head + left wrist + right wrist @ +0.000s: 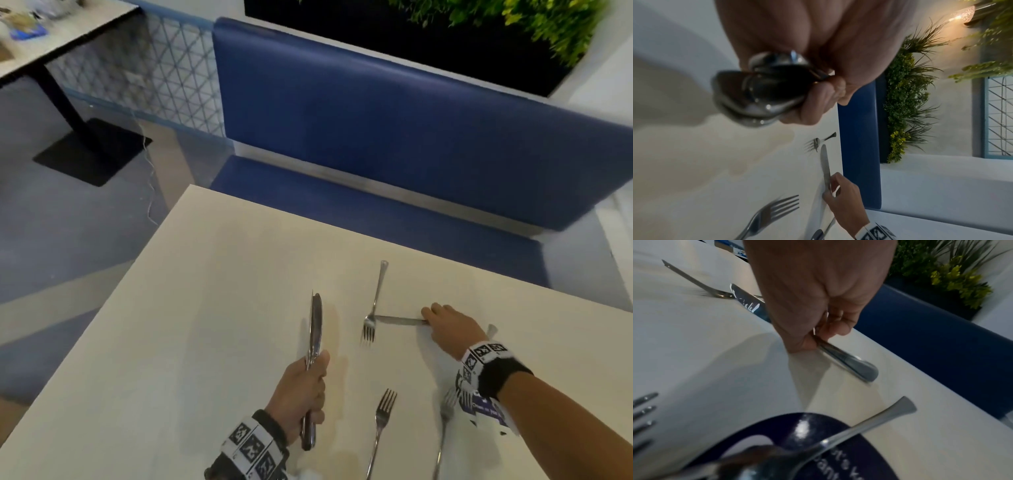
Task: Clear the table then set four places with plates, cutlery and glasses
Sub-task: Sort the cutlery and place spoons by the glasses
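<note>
The left hand (301, 394) grips a bundle of steel knives (314, 329). The right hand (448, 325) pinches the handle of a flat steel knife (399, 320) on the white bench (219, 274), its blade touching the far silver fork (375, 301). Lifting it straight up should avoid dragging that fork.

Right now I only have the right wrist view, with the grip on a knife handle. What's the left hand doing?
Observer: The left hand holds a bundle of cutlery in its fist, pointing away from the person.
Operator: Is the knife blade touching anything?
Observer: The head view shows the knife tip meeting the neck of the far fork, roughly at a right angle.
Operator: Other loose forks?
Observer: Two nearer the person: a middle fork and a right fork partly hidden by the arm.
</note>
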{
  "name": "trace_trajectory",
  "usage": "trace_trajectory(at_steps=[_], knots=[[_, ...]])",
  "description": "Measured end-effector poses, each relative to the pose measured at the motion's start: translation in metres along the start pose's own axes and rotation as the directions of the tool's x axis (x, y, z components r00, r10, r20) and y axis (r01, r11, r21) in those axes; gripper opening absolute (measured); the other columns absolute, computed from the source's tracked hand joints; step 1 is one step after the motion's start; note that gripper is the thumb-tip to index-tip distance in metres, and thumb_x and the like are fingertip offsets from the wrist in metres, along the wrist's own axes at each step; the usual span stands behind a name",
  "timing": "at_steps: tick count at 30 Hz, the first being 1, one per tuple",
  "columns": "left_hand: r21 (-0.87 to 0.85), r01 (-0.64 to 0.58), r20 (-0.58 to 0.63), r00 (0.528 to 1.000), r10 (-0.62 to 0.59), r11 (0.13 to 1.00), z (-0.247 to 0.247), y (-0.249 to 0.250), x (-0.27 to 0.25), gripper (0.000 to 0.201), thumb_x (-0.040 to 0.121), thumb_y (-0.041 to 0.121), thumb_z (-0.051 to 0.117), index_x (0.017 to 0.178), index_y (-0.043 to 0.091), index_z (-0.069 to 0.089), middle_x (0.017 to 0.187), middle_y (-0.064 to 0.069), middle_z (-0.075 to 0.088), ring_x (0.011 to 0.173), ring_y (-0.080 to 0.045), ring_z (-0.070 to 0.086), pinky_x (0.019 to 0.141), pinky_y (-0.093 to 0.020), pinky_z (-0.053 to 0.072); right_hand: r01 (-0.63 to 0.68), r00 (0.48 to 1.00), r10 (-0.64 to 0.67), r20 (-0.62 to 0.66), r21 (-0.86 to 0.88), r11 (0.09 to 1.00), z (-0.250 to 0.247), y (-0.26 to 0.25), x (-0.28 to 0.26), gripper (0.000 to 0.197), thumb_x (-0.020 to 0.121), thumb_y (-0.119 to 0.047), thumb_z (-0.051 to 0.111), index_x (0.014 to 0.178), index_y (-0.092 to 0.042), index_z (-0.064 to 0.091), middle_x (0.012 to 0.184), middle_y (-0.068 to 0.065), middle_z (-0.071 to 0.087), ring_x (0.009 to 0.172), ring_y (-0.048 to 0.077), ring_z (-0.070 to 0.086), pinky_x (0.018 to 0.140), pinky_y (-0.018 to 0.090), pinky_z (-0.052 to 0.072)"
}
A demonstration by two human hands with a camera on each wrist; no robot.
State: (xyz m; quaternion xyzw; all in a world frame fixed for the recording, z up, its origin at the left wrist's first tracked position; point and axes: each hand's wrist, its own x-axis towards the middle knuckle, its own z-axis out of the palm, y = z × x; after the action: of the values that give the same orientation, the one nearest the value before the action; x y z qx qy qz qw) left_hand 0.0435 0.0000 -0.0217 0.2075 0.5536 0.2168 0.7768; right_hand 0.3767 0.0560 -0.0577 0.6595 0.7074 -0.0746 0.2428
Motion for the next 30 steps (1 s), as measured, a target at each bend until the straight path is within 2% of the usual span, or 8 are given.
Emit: trace_trajectory(at_steps=[3, 8, 14, 16, 19, 24, 27, 30], knots=[[-0.018, -0.019, 0.013, 1.000, 0.019, 1.000, 0.003, -0.003, 0.003, 0.034, 0.099, 0.040, 0.057, 0.080, 0.015, 0.043, 0.054, 0.002, 0.035, 0.044, -0.012, 0.028, 0.041, -0.023, 0.030, -0.057, 0.997, 0.054, 0.058, 0.043, 0.997, -0.014, 0.010, -0.008, 0.031, 0.098, -0.015, 0.043, 0.128, -0.020, 0.047, 0.117, 0.001, 0.050, 0.101, 0.019, 0.055, 0.079, 0.032, 0.049], [-0.042, -0.012, 0.101, 0.995, 0.016, 0.999, 0.025, -0.001, 0.004, 0.032, 0.098, 0.040, 0.058, 0.094, 0.009, 0.051, 0.064, -0.008, 0.057, 0.050, -0.021, 0.051, 0.048, -0.028, 0.044, -0.097, 0.972, 0.170, -0.164, 0.381, 0.919, -0.063, 0.007, -0.054, 0.009, 0.101, -0.018, 0.048, 0.108, -0.015, 0.054, 0.102, 0.001, 0.055, 0.075, 0.016, 0.054, 0.068, 0.024, 0.044], [-0.039, 0.003, 0.279, 0.960, 0.008, 0.999, 0.077, -0.004, 0.003, 0.053, 0.095, 0.055, 0.053, 0.105, 0.002, 0.056, 0.083, -0.015, 0.068, 0.073, -0.030, 0.069, 0.057, -0.036, 0.055, 0.033, 0.999, -0.049, -0.009, 0.863, 0.504, -0.100, -0.059, -0.146, 0.012, 0.100, -0.025, 0.054, 0.101, -0.014, 0.059, 0.084, 0.001, 0.064, 0.069, 0.004, 0.060, 0.065, 0.018, 0.051], [0.018, 0.010, 0.365, 0.931, -0.016, 1.000, 0.098, -0.013, 0.000, 0.067, 0.094, 0.061, 0.047, 0.115, -0.002, 0.060, 0.093, -0.015, 0.074, 0.077, -0.028, 0.071, 0.064, -0.038, 0.056, -0.005, 0.999, -0.027, 0.019, 0.896, 0.445, -0.084, -0.070, -0.156, 0.021, 0.096, -0.033, 0.060, 0.107, -0.016, 0.055, 0.082, 0.000, 0.065, 0.070, 0.009, 0.064, 0.064, 0.026, 0.054], [0.114, -0.005, 0.428, 0.903, -0.045, 0.993, 0.132, -0.031, -0.010, 0.062, 0.094, 0.066, 0.041, 0.122, 0.018, 0.067, 0.112, -0.011, 0.076, 0.094, -0.028, 0.073, 0.076, -0.042, 0.057, -0.105, 0.993, 0.091, 0.080, 0.945, 0.310, -0.064, -0.064, -0.172, 0.025, 0.091, -0.025, 0.066, 0.109, -0.018, 0.051, 0.077, 0.002, 0.066, 0.065, 0.012, 0.064, 0.063, 0.028, 0.054], [0.217, -0.062, 0.387, 0.922, -0.027, 0.974, 0.188, -0.067, -0.012, 0.047, 0.095, 0.059, 0.051, 0.106, 0.017, 0.069, 0.066, -0.008, 0.062, 0.051, -0.021, 0.051, 0.050, -0.029, 0.041, -0.146, 0.965, 0.242, 0.096, 0.969, 0.199, -0.027, -0.027, -0.205, 0.021, 0.082, -0.013, 0.072, 0.098, -0.014, 0.058, 0.077, 0.006, 0.069, 0.060, 0.005, 0.062, 0.056, 0.020, 0.051], [0.307, -0.130, 0.310, 0.950, 0.030, 0.943, 0.230, -0.096, -0.006, 0.041, 0.100, 0.050, 0.050, 0.089, 0.013, 0.065, 0.056, -0.002, 0.053, 0.044, -0.018, 0.043, 0.050, -0.030, 0.039, -0.158, 0.908, 0.411, 0.085, 0.976, 0.148, 0.011, 0.008, -0.237, 0.029, 0.076, -0.024, 0.077, 0.094, -0.016, 0.055, 0.071, -0.003, 0.060, 0.056, 0.003, 0.050, 0.054, 0.017, 0.043], [0.259, -0.126, 0.282, 0.958, 0.050, 0.958, 0.285, -0.127, 0.003, 0.043, 0.087, 0.053, 0.061, 0.086, 0.010, 0.057, 0.059, -0.004, 0.047, 0.052, -0.018, 0.046, 0.055, -0.032, 0.043, -0.243, 0.837, 0.482, 0.259, 0.965, -0.096, 0.060, 0.039, -0.276, 0.049, 0.071, -0.055, 0.076, 0.103, -0.025, 0.054, 0.087, -0.005, 0.063, 0.069, 0.008, 0.058, 0.063, 0.019, 0.048]])
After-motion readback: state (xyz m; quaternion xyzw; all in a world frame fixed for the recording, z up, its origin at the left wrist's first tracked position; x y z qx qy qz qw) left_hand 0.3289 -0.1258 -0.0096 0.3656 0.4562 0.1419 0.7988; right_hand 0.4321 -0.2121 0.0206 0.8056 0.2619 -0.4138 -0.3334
